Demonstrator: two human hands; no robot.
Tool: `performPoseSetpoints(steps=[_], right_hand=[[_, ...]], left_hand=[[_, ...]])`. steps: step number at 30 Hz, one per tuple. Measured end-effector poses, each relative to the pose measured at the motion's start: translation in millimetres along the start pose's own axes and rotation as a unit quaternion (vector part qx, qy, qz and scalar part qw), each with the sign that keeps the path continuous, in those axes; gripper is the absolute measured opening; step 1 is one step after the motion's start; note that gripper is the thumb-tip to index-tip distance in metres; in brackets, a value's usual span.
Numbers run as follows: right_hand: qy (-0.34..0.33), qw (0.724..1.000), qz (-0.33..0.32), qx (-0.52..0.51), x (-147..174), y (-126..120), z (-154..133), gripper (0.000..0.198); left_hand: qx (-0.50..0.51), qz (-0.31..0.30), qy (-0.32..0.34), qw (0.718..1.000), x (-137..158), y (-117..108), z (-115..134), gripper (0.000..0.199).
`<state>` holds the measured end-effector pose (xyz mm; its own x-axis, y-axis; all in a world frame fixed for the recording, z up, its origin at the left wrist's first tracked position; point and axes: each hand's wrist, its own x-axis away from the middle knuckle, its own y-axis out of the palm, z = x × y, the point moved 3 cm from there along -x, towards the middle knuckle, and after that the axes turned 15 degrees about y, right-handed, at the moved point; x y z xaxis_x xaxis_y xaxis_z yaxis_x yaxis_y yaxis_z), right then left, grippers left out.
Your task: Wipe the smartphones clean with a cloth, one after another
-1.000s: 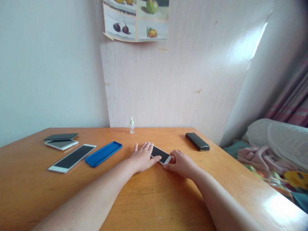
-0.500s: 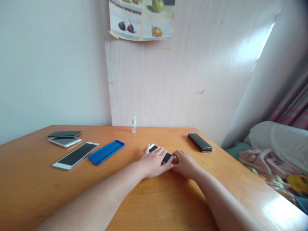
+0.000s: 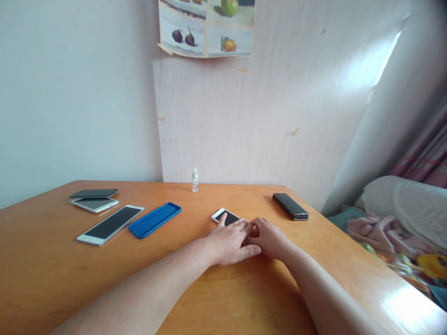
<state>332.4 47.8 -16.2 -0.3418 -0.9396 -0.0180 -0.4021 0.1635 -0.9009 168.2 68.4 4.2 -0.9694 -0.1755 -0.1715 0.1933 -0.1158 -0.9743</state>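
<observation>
A white smartphone (image 3: 226,217) with a dark screen lies flat on the wooden table, its near right end covered by my hands. Across it rests my left hand (image 3: 231,241), palm down, fingers stretched out and thumb apart. My right hand (image 3: 269,238) is at the phone's right end, against the left fingertips. Its thumb and fingers are curled together in a pinch; whatever lies between them is hidden.
Left of my hands lie a blue phone case (image 3: 154,220), a larger white phone (image 3: 111,225), a smaller white device (image 3: 94,204) and a dark flat one (image 3: 93,193). A small bottle (image 3: 194,181) stands behind. Black stacked phones or cases (image 3: 289,206) lie right.
My left hand has slid right along the phone, baring its far left end and covering its right end. The right hand has stayed nearly in place.
</observation>
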Motion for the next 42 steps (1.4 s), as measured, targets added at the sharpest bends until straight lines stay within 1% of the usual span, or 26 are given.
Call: performPoseSetpoints(steps=[1,3,5,7,8,10,14,16,17,19,24,26,28,32,34,36,38,40,42], right_hand=[[-0.002,1.000,-0.001,-0.002,0,0,0,0.040],[-0.006,1.000,-0.002,-0.007,2,-2,-1,0.044],[0.000,1.000,-0.006,-0.008,3,-3,-2,0.047],[0.007,1.000,-0.010,-0.007,3,-4,-2,0.049],[0.009,1.000,-0.012,-0.006,3,-4,-2,0.049],[0.006,1.000,-0.014,-0.004,3,-4,-2,0.046],[0.004,1.000,-0.007,-0.002,2,-3,-3,0.040],[0.004,1.000,-0.006,-0.001,2,-3,-3,0.038],[0.003,1.000,-0.005,-0.002,2,-3,-3,0.039],[0.001,1.000,-0.006,-0.004,3,-3,-3,0.042],[0.003,1.000,-0.009,-0.002,2,-4,-2,0.050],[0.002,1.000,-0.008,-0.003,2,-4,-2,0.051],[-0.001,1.000,-0.008,-0.004,2,-4,-2,0.049],[-0.003,1.000,-0.004,-0.006,3,-3,-3,0.041],[-0.004,1.000,-0.001,-0.007,3,-2,-2,0.038],[0.000,1.000,0.000,-0.004,3,-2,-2,0.043],[0.004,1.000,-0.002,0.000,2,-2,-1,0.049],[0.001,1.000,-0.006,0.000,1,-2,0,0.052],[-0.004,1.000,-0.011,-0.002,1,-3,0,0.052]], left_hand=[[-0.013,0.006,-0.023,1.000,2,0,-5,0.079],[-0.041,0.014,-0.093,0.995,8,-1,-21,0.083],[-0.060,0.007,-0.164,0.985,16,-1,-38,0.090],[-0.062,-0.004,-0.209,0.976,20,-3,-47,0.096],[-0.059,-0.008,-0.217,0.974,21,-3,-46,0.098],[-0.044,-0.017,-0.206,0.977,18,-5,-35,0.101],[0.017,-0.056,-0.106,0.993,6,-8,5,0.098],[0.034,-0.061,-0.072,0.995,3,-10,18,0.095],[0.033,-0.063,-0.067,0.995,3,-11,20,0.094],[0.015,-0.065,-0.089,0.994,6,-13,14,0.096],[-0.060,-0.052,-0.211,0.974,20,-16,-24,0.107],[-0.068,-0.055,-0.233,0.969,23,-16,-28,0.109],[-0.058,-0.063,-0.213,0.973,21,-16,-18,0.109],[0.000,-0.076,-0.096,0.992,10,-17,19,0.102],[0.014,-0.073,-0.076,0.994,7,-18,28,0.100],[0.006,-0.072,-0.092,0.993,9,-19,23,0.098],[-0.020,-0.074,-0.135,0.988,14,-21,9,0.098],[-0.049,-0.076,-0.186,0.978,21,-24,-7,0.100],[-0.056,-0.079,-0.210,0.973,25,-27,-14,0.102]])
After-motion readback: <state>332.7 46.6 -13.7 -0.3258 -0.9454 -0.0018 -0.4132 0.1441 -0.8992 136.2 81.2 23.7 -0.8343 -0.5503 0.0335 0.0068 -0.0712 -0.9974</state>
